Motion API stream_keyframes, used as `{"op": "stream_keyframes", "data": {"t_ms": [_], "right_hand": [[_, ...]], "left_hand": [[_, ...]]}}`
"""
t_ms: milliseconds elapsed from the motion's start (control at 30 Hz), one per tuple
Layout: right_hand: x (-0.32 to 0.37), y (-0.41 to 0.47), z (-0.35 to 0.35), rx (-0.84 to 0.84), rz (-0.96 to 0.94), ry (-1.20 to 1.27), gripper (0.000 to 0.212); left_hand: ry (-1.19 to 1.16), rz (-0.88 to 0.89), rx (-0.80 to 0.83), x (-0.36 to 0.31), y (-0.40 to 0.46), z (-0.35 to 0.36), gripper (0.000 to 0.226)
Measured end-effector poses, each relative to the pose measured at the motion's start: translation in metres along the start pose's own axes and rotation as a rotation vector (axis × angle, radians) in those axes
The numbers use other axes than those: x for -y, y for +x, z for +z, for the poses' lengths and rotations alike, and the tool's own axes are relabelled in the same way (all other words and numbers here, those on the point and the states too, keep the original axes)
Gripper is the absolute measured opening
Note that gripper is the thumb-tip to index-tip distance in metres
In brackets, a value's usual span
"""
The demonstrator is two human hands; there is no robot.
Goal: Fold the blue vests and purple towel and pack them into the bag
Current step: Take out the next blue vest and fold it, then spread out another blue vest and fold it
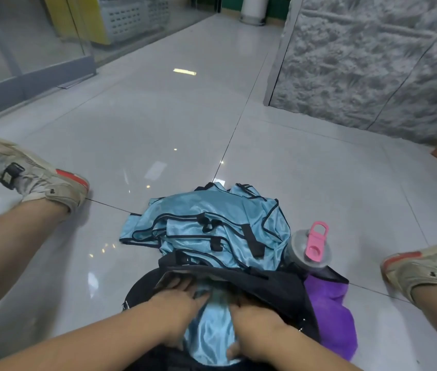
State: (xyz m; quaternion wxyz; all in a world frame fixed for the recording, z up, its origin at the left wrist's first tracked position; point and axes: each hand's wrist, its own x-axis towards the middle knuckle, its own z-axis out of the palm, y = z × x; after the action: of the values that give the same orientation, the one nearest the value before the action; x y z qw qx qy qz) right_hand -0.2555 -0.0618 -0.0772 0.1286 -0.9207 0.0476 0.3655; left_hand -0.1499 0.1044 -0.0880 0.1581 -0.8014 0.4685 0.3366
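Observation:
A black bag [276, 287] lies on the floor between my legs, its mouth facing me. A folded light-blue vest [209, 330] sits half inside that mouth. My left hand [177, 303] and my right hand [254, 325] hold it from either side, fingers reaching into the bag, thumbs on the shiny cloth. A loose pile of blue vests [206, 226] with black trim lies on the floor just beyond the bag. The purple towel [332, 319] lies crumpled against the bag's right side.
A grey bottle with a pink lid loop [311, 250] stands at the bag's right far corner. My two shoes [32, 175] [426, 263] rest on the glossy tiled floor [158, 124]. A textured grey wall stands at the right, glass panels at the far left.

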Motion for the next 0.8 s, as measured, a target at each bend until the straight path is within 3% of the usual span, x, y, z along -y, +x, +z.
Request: {"op": "stream_keyframes", "data": {"t_ms": [100, 133, 200, 300, 367, 500, 700, 800], "right_hand": [[0.016, -0.016, -0.044, -0.056, -0.194, 0.066, 0.056], [0.021, -0.02, -0.061, -0.091, -0.237, 0.125, 0.036], [0.027, -0.029, -0.095, -0.188, -0.276, 0.25, 0.018], [0.022, -0.033, -0.137, -0.341, -0.25, 0.595, 0.015], [0.01, -0.021, -0.155, -0.424, -0.193, 0.796, 0.014], [-0.022, 0.029, -0.155, -0.523, -0.014, 0.644, 0.025], [-0.038, 0.079, -0.147, -0.487, 0.056, 0.513, 0.05], [-0.04, 0.103, -0.145, -0.486, 0.039, 0.399, 0.056]], "left_hand": [[-0.196, 0.031, -0.199, 0.0, -0.021, -0.033, 0.031], [-0.324, 0.035, -0.253, 0.001, -0.029, -0.046, 0.015], [-0.595, 0.044, -0.373, 0.004, -0.044, -0.073, 0.006], [-1.145, 0.039, -0.509, 0.018, -0.051, -0.114, 0.007], [-1.349, -0.094, -0.647, 0.039, -0.036, -0.129, 0.008], [-1.29, -0.337, -0.779, 0.086, 0.016, -0.119, 0.019], [-1.247, -0.311, -0.727, 0.123, 0.076, -0.093, 0.022], [-1.136, -0.49, -0.764, 0.147, 0.095, -0.083, 0.027]]}}
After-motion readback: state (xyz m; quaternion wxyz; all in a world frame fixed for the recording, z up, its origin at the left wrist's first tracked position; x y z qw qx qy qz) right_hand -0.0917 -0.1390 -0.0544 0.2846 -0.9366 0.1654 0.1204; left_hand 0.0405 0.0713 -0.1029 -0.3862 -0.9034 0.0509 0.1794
